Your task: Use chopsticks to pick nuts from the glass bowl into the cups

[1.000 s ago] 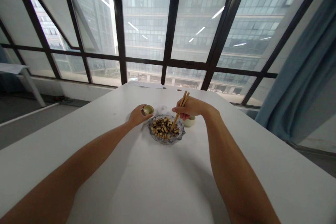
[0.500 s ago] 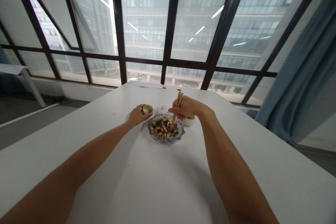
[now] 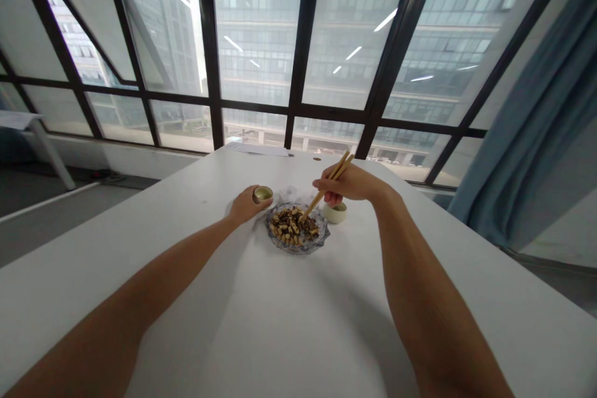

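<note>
My left hand (image 3: 246,205) is closed around a small greenish cup (image 3: 263,193), held beside the left rim of a clear glass plate (image 3: 298,249). On the plate lies a heap of mixed pieces (image 3: 290,227), pale ones like peanuts among dark ones like seeds. A pair of wooden chopsticks (image 3: 325,189) is gripped in my right hand (image 3: 347,183), leaning to the right with the tips down among the pieces. Whether a piece sits between the tips is too small to tell. Just below my right hand stands a second small pale cup (image 3: 336,213).
The white table (image 3: 280,317) carries all of this. Crumpled clear plastic (image 3: 293,194) lies behind the plate, and paper (image 3: 261,150) at the table's far edge. Beyond are dark-framed windows (image 3: 293,62), with a blue curtain (image 3: 527,118) on the right.
My right hand has moved to the right and slightly up, so the chopsticks lean more. Their tips have shifted a little left and up within the heap. My left hand stays with the cup.
</note>
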### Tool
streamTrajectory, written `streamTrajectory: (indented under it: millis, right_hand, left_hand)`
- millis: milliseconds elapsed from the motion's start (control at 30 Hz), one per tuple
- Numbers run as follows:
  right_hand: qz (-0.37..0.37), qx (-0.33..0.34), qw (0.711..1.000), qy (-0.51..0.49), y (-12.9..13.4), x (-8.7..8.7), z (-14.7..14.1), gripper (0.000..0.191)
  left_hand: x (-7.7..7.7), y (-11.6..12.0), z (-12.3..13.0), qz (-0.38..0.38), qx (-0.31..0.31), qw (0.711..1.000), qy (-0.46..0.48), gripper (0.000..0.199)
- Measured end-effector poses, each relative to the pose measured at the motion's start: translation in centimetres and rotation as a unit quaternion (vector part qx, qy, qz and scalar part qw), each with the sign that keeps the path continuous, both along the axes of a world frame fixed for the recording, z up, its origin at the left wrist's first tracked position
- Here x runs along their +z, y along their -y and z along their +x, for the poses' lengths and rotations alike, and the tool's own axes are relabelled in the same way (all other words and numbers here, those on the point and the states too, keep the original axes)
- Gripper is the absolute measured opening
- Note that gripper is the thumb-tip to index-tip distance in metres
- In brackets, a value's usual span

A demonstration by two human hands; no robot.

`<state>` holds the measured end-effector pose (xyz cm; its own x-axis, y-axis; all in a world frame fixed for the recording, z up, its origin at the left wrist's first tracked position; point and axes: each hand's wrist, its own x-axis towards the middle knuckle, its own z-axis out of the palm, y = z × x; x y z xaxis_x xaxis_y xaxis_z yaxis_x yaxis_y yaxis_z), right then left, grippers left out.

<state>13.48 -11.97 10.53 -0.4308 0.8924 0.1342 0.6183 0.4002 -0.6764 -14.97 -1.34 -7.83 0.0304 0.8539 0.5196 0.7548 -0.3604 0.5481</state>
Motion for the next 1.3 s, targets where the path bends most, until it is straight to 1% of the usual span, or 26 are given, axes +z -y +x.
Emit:
streamTrajectory:
  millis: [67, 133, 200, 267, 333, 400, 467, 567, 667, 767, 933, 1033, 1300]
  right_hand:
    - [0.006, 0.009, 0.999, -0.032, -0.1, -0.8, 0.5, 0.039]
    - [0.010, 0.012, 0.999, -0.051, 0.2, -2.1, 1.0, 0.043]
    - [0.030, -0.011, 0.994, -0.109, 1.2, -3.9, 1.5, 0.049]
    - [0.049, -0.059, 0.978, -0.193, 2.4, -5.7, 1.9, 0.056]
    - [0.070, -0.120, 0.952, -0.273, 3.5, -7.6, 2.3, 0.058]
    - [0.080, -0.171, 0.920, -0.344, 4.2, -9.4, 2.6, 0.057]
    - [0.060, -0.194, 0.894, -0.399, 4.5, -11.3, 2.8, 0.057]
    - [0.010, -0.225, 0.851, -0.473, 4.5, -13.8, 3.1, 0.057]
    - [-0.027, -0.253, 0.811, -0.527, 4.2, -15.6, 3.6, 0.057]
    - [-0.050, -0.278, 0.781, -0.558, 4.2, -16.5, 4.0, 0.057]
    - [-0.070, -0.290, 0.755, -0.584, 4.7, -16.9, 4.2, 0.056]
    - [-0.071, -0.296, 0.747, -0.591, 4.9, -16.8, 4.2, 0.055]
    - [-0.075, -0.305, 0.741, -0.594, 5.1, -16.7, 3.9, 0.048]
  left_hand:
    - [0.2, 0.2, 0.1, -0.009, 0.002, 1.000, -0.009, 0.059]
    - [0.4, 0.4, 0.2, -0.020, 0.009, 1.000, -0.010, 0.059]
    - [0.5, 0.5, 0.2, -0.032, 0.013, 0.999, -0.007, 0.060]
    - [0.5, 0.5, 0.2, -0.042, 0.013, 0.999, -0.005, 0.061]
    - [0.3, 0.3, 0.1, -0.045, 0.012, 0.999, -0.008, 0.061]
    - [0.1, 0.1, 0.2, -0.040, 0.015, 0.999, -0.017, 0.062]
    - [0.0, -0.1, 0.2, -0.038, 0.022, 0.999, -0.032, 0.063]
    - [-0.1, -0.3, 0.3, -0.039, 0.030, 0.998, -0.047, 0.065]
    - [-0.2, -0.6, 0.2, -0.035, 0.015, 0.998, -0.041, 0.062]
    - [-0.3, -1.0, 0.0, -0.037, -0.011, 0.999, -0.020, 0.059]
    - [-0.7, -1.5, -0.5, -0.040, -0.035, 0.998, 0.020, 0.057]
    - [-0.8, -1.4, -0.7, -0.042, -0.041, 0.998, 0.033, 0.058]
    - [-0.5, -1.0, -0.6, -0.044, -0.040, 0.998, 0.031, 0.058]
